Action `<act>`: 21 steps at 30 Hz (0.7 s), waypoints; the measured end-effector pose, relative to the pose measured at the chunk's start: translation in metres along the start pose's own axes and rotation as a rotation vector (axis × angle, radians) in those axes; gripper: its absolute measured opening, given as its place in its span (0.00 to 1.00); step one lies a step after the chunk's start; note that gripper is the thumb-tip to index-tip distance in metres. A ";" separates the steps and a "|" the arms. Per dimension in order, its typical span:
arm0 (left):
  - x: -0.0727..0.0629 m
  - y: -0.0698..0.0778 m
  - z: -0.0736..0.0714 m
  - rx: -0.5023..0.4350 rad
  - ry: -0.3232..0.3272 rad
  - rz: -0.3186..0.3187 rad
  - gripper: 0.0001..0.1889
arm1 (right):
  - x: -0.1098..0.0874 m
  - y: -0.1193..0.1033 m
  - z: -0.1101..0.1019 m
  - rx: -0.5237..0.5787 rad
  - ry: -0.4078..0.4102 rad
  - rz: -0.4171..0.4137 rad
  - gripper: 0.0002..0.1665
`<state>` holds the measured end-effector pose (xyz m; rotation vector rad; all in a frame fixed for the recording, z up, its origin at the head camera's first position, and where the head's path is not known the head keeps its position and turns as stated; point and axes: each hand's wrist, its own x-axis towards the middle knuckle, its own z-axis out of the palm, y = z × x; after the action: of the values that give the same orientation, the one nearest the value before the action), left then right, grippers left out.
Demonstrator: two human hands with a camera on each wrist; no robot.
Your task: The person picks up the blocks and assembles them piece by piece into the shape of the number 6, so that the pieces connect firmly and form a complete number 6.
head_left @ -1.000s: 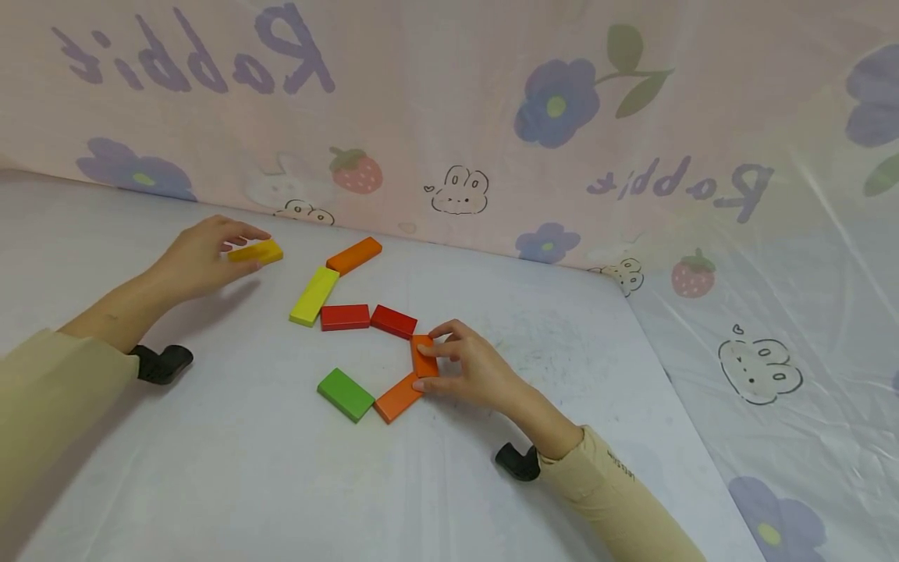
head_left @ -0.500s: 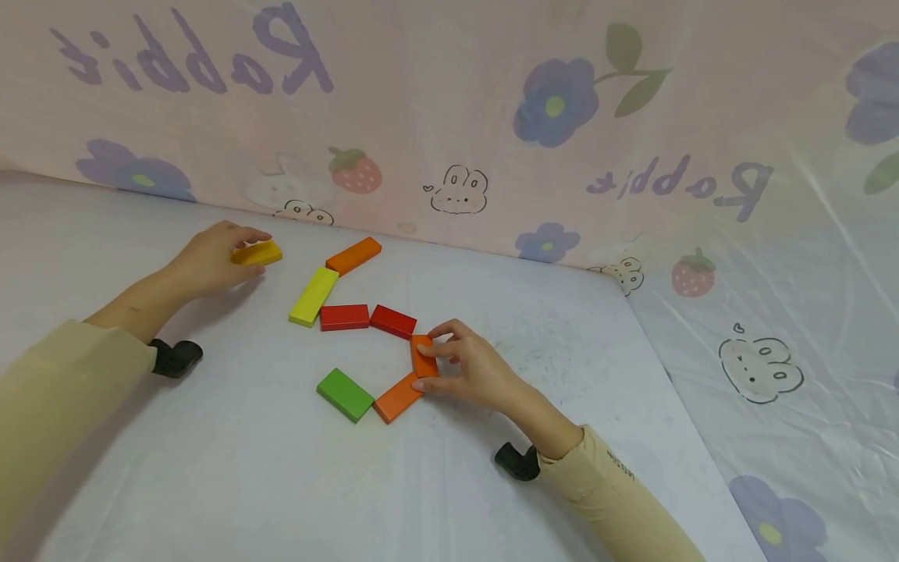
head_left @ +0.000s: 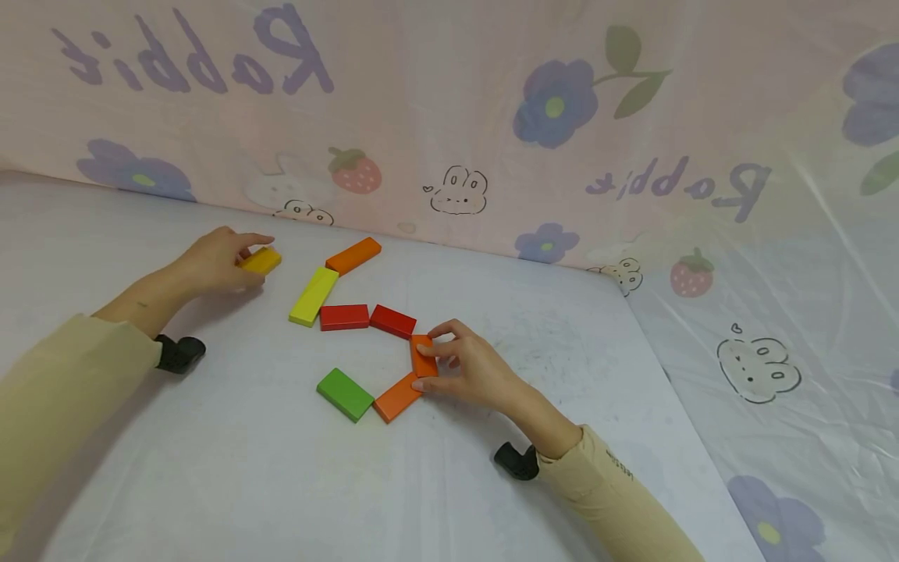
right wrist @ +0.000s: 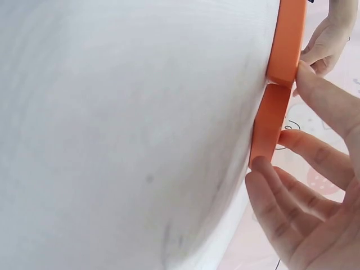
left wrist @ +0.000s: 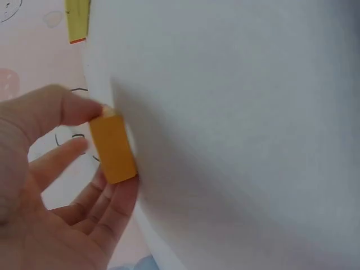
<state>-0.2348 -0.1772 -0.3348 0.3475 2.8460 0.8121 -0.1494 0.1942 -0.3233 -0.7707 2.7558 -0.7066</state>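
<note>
In the head view, my left hand (head_left: 219, 264) pinches a deep-yellow block (head_left: 261, 261) at the far left. The left wrist view shows this block (left wrist: 114, 148) between the thumb at one end and the fingertips at the other. My right hand (head_left: 474, 367) holds an upright-running orange block (head_left: 423, 357) at the curve's right side. Its index fingertip lies on top, other fingertips are at the far end, and the thumb is by the joint with a second orange block (head_left: 397, 398). A green block (head_left: 345, 394) meets that one's left end.
Two red blocks (head_left: 345, 317), a lime-yellow block (head_left: 314, 297) and another orange block (head_left: 354, 256) continue the winding line toward the back. All lie on a white tabletop (head_left: 246, 460). A printed curtain (head_left: 435, 101) hangs along the back and right edges.
The left hand has shifted slightly right, its fingers now closer about the deep-yellow block, which has turned a little. The right hand and the line of blocks stay put.
</note>
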 end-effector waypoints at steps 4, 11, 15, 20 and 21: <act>-0.003 -0.001 -0.002 0.009 -0.026 0.005 0.32 | 0.000 0.000 0.000 -0.004 -0.001 0.007 0.31; -0.007 -0.008 -0.005 -0.004 -0.067 -0.014 0.37 | 0.000 -0.001 0.000 -0.007 -0.004 0.014 0.31; -0.009 -0.011 -0.006 -0.004 -0.073 0.001 0.40 | 0.000 -0.001 0.000 -0.010 -0.005 0.014 0.31; -0.015 -0.010 -0.008 -0.011 -0.071 0.009 0.39 | -0.001 0.000 0.001 -0.012 -0.002 0.009 0.31; -0.017 -0.009 -0.008 -0.009 -0.068 0.005 0.39 | -0.001 0.000 0.001 -0.012 -0.002 0.008 0.31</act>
<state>-0.2221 -0.1933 -0.3314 0.3735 2.7791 0.7986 -0.1486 0.1942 -0.3237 -0.7614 2.7620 -0.6879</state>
